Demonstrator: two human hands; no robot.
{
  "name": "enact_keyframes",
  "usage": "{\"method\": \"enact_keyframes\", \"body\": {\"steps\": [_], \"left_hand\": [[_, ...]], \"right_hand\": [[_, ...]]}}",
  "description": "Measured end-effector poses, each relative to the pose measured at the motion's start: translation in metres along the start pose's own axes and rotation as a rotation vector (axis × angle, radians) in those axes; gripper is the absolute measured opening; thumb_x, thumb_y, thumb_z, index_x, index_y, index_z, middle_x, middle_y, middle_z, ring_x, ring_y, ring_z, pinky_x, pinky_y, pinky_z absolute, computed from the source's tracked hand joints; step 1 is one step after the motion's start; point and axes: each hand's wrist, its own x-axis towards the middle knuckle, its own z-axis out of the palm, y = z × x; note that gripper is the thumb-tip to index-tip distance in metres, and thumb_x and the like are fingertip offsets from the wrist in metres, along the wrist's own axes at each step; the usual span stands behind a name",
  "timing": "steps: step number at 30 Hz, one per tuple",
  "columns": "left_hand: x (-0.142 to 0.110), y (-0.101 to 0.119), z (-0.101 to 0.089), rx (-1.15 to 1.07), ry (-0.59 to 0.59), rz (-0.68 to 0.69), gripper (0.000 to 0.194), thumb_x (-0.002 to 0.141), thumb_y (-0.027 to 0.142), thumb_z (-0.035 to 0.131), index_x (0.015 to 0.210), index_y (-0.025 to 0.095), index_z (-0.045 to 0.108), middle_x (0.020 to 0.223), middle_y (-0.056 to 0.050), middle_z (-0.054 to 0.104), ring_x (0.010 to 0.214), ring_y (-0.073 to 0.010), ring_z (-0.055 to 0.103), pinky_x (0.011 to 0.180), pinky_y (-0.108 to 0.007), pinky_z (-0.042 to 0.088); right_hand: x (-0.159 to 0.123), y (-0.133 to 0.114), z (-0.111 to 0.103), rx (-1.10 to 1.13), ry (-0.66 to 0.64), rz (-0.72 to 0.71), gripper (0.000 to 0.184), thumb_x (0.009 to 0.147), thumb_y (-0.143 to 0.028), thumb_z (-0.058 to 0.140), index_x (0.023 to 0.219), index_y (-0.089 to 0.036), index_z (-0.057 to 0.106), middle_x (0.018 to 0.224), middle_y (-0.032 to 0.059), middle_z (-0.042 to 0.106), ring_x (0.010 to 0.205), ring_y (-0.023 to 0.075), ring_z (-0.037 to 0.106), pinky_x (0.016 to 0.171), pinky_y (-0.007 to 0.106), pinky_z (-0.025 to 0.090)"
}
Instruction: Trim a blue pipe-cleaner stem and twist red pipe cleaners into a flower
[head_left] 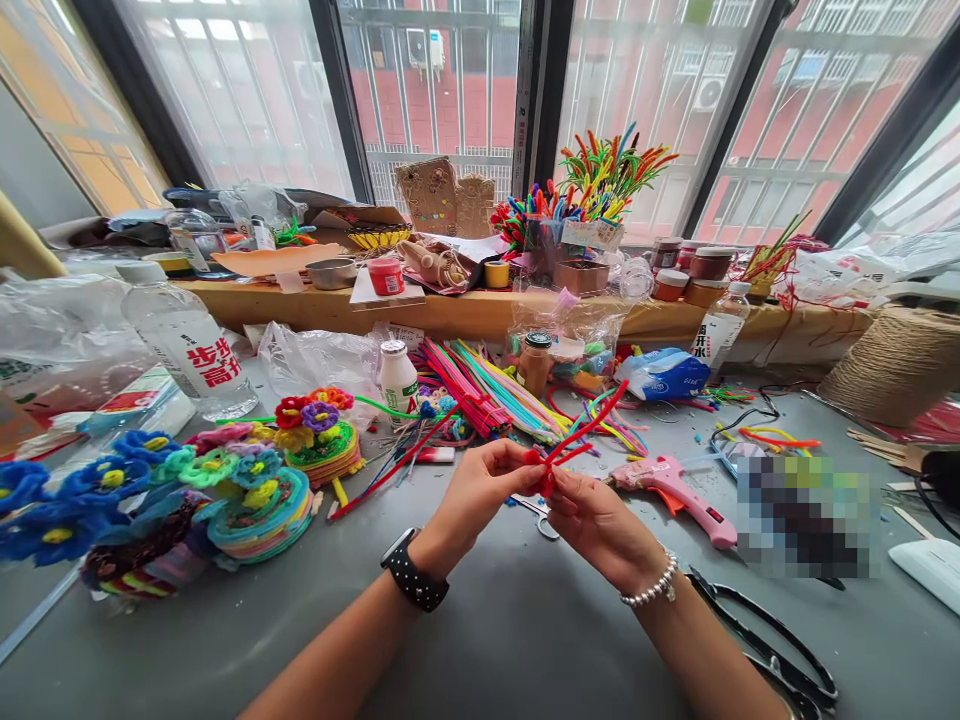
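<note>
Between my fingertips is a red pipe cleaner [592, 425], bent into small loops near the fingers, with long ends sticking up to the right. My left hand [491, 490] pinches it from the left, a dark dotted watch band on that wrist. From the right, my right hand [600, 520] pinches the same piece, a beaded bracelet on its wrist. Small scissors [546, 522] lie on the table just behind the hands, partly hidden by them. A pink glue gun [679, 492] rests right of my right hand. Behind the hands spreads a pile of colourful pipe cleaners [495, 385].
Pipe-cleaner flowers [97, 490] and round flower pots [259, 515] stand at left. A large water bottle [187, 345], a small white bottle [399, 380] and a brown jar [535, 365] stand farther back. Twine [892, 365] is at right; black-handled scissors [780, 640] lie front right.
</note>
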Motion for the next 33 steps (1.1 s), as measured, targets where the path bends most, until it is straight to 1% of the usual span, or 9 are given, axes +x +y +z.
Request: {"method": "enact_keyframes", "body": {"steps": [4,10,13,20,24,27,29,31,33], "left_hand": [[-0.001,0.001,0.002,-0.005,0.036,-0.015,0.019,0.06,0.03,0.064,0.065,0.013,0.056,0.061,-0.001,0.06,0.061,-0.0122,0.055,0.059,-0.023,0.042],[-0.001,0.005,0.002,-0.064,0.134,-0.076,0.019,0.06,0.028,0.064,0.067,0.013,0.056,0.063,-0.002,0.061,0.063,-0.0121,0.056,0.063,-0.024,0.043],[0.0,0.004,0.001,-0.045,0.137,-0.055,0.019,0.06,0.028,0.064,0.068,0.012,0.057,0.064,-0.002,0.062,0.064,-0.0131,0.057,0.065,-0.025,0.044],[-0.001,0.0,0.003,0.053,0.059,0.0,0.017,0.062,0.028,0.063,0.07,0.013,0.059,0.063,-0.002,0.064,0.064,-0.0138,0.059,0.06,-0.023,0.044],[-0.002,-0.003,0.006,0.122,0.094,0.055,0.015,0.063,0.026,0.062,0.068,0.014,0.057,0.064,-0.002,0.064,0.063,-0.0145,0.06,0.06,-0.023,0.046],[-0.003,-0.005,0.008,0.204,0.124,0.157,0.013,0.064,0.026,0.06,0.069,0.014,0.057,0.064,-0.002,0.063,0.062,-0.0143,0.06,0.061,-0.024,0.046],[-0.003,-0.005,0.007,0.244,0.139,0.201,0.013,0.065,0.026,0.059,0.068,0.014,0.057,0.064,-0.002,0.063,0.062,-0.014,0.059,0.06,-0.024,0.046],[-0.002,-0.004,0.005,0.223,0.137,0.181,0.013,0.064,0.026,0.06,0.068,0.014,0.057,0.064,-0.002,0.063,0.062,-0.0139,0.059,0.06,-0.023,0.046],[-0.001,-0.001,0.003,0.15,0.128,0.12,0.015,0.062,0.026,0.062,0.069,0.014,0.056,0.063,-0.002,0.063,0.062,-0.0137,0.059,0.06,-0.023,0.045]], "right_hand": [[0.0,-0.003,-0.001,-0.127,0.04,-0.102,0.023,0.064,-0.038,0.061,0.069,-0.015,0.06,0.057,-0.002,0.045,0.048,0.0071,0.033,0.046,0.02,0.03],[-0.005,-0.013,-0.002,-0.659,0.219,-0.519,0.024,0.072,-0.039,0.053,0.067,-0.016,0.056,0.062,0.0009,0.05,0.055,0.0109,0.041,0.051,0.023,0.032],[-0.006,-0.013,-0.001,-0.816,0.216,-0.629,0.022,0.073,-0.037,0.052,0.067,-0.016,0.057,0.066,0.0021,0.052,0.059,0.0128,0.044,0.053,0.024,0.034],[-0.002,-0.005,0.0,-0.685,0.153,-0.449,0.024,0.073,-0.038,0.051,0.069,-0.016,0.057,0.062,0.0,0.052,0.055,0.0107,0.043,0.05,0.022,0.033],[0.0,0.0,0.003,-0.528,0.19,-0.386,0.025,0.07,-0.038,0.055,0.063,-0.015,0.055,0.053,-0.0033,0.044,0.049,0.0078,0.035,0.046,0.021,0.027],[0.002,0.005,0.005,-0.323,0.19,-0.249,0.029,0.068,-0.041,0.056,0.057,-0.014,0.051,0.047,-0.0056,0.036,0.044,0.0057,0.028,0.042,0.02,0.023],[0.003,0.006,0.006,-0.241,0.173,-0.173,0.032,0.067,-0.043,0.055,0.056,-0.014,0.05,0.046,-0.0054,0.036,0.042,0.0052,0.027,0.041,0.02,0.022],[0.002,0.003,0.005,-0.295,0.191,-0.209,0.033,0.069,-0.044,0.053,0.057,-0.013,0.052,0.048,-0.003,0.042,0.042,0.006,0.031,0.041,0.02,0.024],[-0.001,-0.002,0.003,-0.479,0.253,-0.369,0.031,0.071,-0.043,0.051,0.061,-0.013,0.056,0.053,-0.0002,0.048,0.046,0.0081,0.037,0.044,0.022,0.029]]}}
